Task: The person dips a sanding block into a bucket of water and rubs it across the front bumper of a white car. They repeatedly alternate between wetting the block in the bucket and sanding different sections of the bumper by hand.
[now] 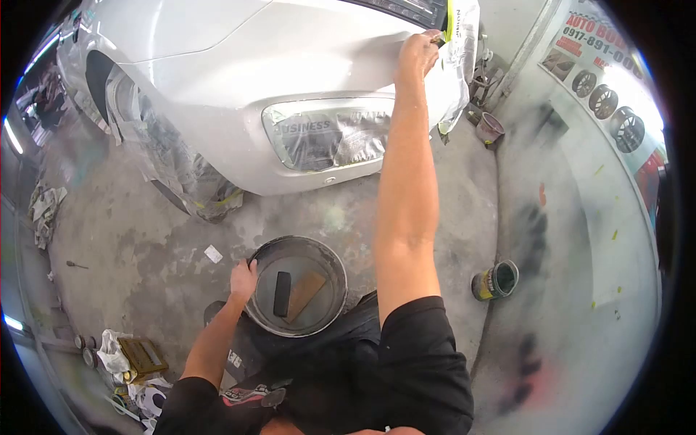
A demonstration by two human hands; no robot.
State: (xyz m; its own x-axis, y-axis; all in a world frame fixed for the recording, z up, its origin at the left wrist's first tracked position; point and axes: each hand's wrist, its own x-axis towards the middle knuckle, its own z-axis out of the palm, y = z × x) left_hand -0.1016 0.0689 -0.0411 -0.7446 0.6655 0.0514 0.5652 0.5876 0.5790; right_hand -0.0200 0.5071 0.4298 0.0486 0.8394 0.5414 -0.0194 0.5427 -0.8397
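My left hand (245, 279) grips the left rim of a round dark basin (332, 319), fingers curled over the edge. Inside the basin lie a black oblong block (282, 293) and a brown flat piece (307, 296), side by side in what looks like shallow water. My right arm reaches far forward to a silver-white car (210, 80). There my right hand (419, 55) is closed against the body beside the masked edge; whatever its fingers hold is mostly hidden. Masking film (333, 136) covers a recessed panel below that hand.
On the right stands an open can (496, 281) near the wall, and a small bucket (489, 128) sits farther back. A yellow-brown tin (141, 357) and wrappings lie at lower left. A white scrap (213, 254) rests on the concrete floor (145, 254).
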